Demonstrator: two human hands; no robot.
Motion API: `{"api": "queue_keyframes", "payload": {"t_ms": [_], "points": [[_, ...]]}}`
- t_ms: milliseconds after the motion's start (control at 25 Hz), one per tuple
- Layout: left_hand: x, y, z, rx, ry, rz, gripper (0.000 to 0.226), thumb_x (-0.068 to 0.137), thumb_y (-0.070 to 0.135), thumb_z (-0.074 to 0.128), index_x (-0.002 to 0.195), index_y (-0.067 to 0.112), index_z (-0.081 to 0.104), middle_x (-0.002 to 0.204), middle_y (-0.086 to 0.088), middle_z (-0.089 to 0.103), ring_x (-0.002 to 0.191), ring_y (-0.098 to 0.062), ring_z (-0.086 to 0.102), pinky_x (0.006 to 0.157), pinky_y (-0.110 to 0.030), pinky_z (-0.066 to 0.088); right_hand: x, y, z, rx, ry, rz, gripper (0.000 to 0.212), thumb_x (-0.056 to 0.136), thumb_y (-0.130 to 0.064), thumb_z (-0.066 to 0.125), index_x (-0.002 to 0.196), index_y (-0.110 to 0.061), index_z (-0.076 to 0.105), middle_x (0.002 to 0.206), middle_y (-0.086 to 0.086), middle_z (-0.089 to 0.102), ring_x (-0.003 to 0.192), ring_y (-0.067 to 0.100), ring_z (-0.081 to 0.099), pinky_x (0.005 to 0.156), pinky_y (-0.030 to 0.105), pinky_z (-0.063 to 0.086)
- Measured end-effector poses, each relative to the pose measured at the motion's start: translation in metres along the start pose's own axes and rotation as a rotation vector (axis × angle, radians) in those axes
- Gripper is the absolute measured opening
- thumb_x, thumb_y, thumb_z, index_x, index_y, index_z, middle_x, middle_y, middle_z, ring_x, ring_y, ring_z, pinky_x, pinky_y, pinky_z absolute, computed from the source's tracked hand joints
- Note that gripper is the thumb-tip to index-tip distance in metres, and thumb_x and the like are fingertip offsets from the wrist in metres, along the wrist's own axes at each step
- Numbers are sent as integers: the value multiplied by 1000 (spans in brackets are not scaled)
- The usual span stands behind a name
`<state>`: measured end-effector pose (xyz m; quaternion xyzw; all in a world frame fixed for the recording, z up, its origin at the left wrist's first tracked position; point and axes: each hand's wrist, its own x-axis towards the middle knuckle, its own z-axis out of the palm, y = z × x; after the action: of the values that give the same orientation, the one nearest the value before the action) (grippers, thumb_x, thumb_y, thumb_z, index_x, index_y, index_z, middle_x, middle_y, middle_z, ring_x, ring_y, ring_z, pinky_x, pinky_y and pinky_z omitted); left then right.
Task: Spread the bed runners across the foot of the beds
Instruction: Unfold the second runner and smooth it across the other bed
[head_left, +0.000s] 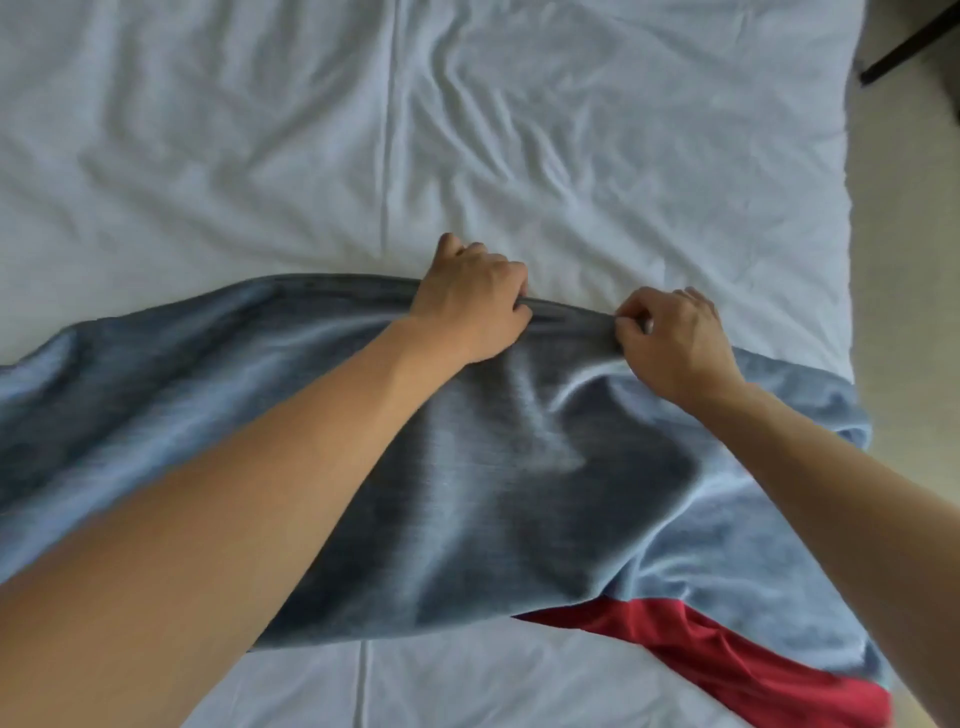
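Observation:
A soft grey-blue bed runner (467, 493) lies rumpled across the white bed (260, 156), stretching from the left edge of view to the bed's right side. My left hand (470, 301) is closed over the runner's far edge near the middle. My right hand (675, 338) pinches the same far edge a short way to the right. A red cloth (701, 654) pokes out from under the runner's near right corner. Both forearms reach over the runner.
The white cover has a seam (389, 130) running away from me and many wrinkles. The bed's right edge borders pale floor (909, 260). A dark furniture leg (904, 52) stands at the top right corner.

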<state>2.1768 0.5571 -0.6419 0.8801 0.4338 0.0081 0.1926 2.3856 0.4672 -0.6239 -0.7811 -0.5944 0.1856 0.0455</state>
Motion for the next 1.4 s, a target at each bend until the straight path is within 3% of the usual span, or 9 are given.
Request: {"api": "queue_keyframes", "payload": {"t_ms": [120, 280, 400, 560, 760, 960, 1160, 1320, 1400], "points": [[23, 32, 7, 53, 1, 17, 13, 93, 30, 55, 95, 24, 67, 95, 3, 70, 94, -22, 56, 91, -37, 27, -3, 29, -12, -68, -31, -60, 11, 83, -15, 61, 89, -18, 69, 77, -2, 66, 80, 24, 56, 98, 38, 39], [34, 36, 2, 129, 89, -46, 12, 94, 27, 58, 96, 23, 69, 95, 1, 69, 95, -24, 56, 89, -38, 28, 25, 26, -18, -204, 116, -53, 15, 87, -15, 58, 93, -17, 71, 96, 8, 72, 96, 33, 59, 105, 44, 34], [7, 15, -5, 112, 102, -69, 16, 93, 33, 59, 101, 21, 66, 99, 1, 67, 98, -24, 55, 86, -39, 28, 21, 6, -9, -243, 66, -74, 25, 89, -17, 58, 112, -17, 68, 113, 9, 67, 111, 32, 54, 114, 44, 27], [-74, -58, -32, 127, 98, -237, 22, 96, 38, 49, 98, 22, 65, 96, 2, 66, 93, -23, 54, 85, -40, 28, -12, -71, 13, -219, 51, -259, 43, 90, -22, 59, 132, -14, 58, 128, 10, 61, 120, 33, 51, 116, 45, 25], [-188, -186, -73, 214, 54, -452, 23, 96, 23, 44, 101, 24, 67, 99, 1, 67, 95, -24, 53, 84, -39, 27, -35, -210, 55, -194, 14, -395, 39, 95, -28, 53, 132, -14, 59, 124, 8, 64, 116, 31, 53, 119, 45, 20], [-274, -311, -89, 239, 26, -539, 31, 96, 17, 40, 104, 28, 68, 107, 2, 68, 100, -24, 53, 84, -38, 24, -46, -342, 106, -188, -1, -448, 32, 99, -27, 46, 122, -15, 63, 113, 7, 68, 114, 30, 56, 122, 46, 15], [-312, -401, -108, 296, 49, -449, 29, 97, 20, 44, 100, 29, 72, 100, 2, 69, 95, -24, 52, 85, -40, 27, -43, -441, 148, -199, -19, -363, 34, 100, -27, 37, 95, -14, 69, 85, 3, 64, 94, 28, 60, 121, 46, 19], [-308, -424, -115, 337, 10, -233, 25, 91, 22, 57, 113, 26, 68, 114, 0, 65, 105, -25, 51, 87, -39, 26, -45, -480, 165, -209, -76, -316, 27, 99, -26, 46, 101, -16, 71, 94, 3, 69, 99, 25, 60, 122, 43, 16], [-305, -428, -118, 354, -39, -209, 20, 89, 22, 60, 107, 26, 69, 108, 2, 66, 103, -23, 50, 88, -38, 26, -43, -489, 162, -197, -80, -282, 22, 97, -22, 51, 103, -18, 72, 96, 3, 70, 101, 24, 60, 122, 42, 16]]}}
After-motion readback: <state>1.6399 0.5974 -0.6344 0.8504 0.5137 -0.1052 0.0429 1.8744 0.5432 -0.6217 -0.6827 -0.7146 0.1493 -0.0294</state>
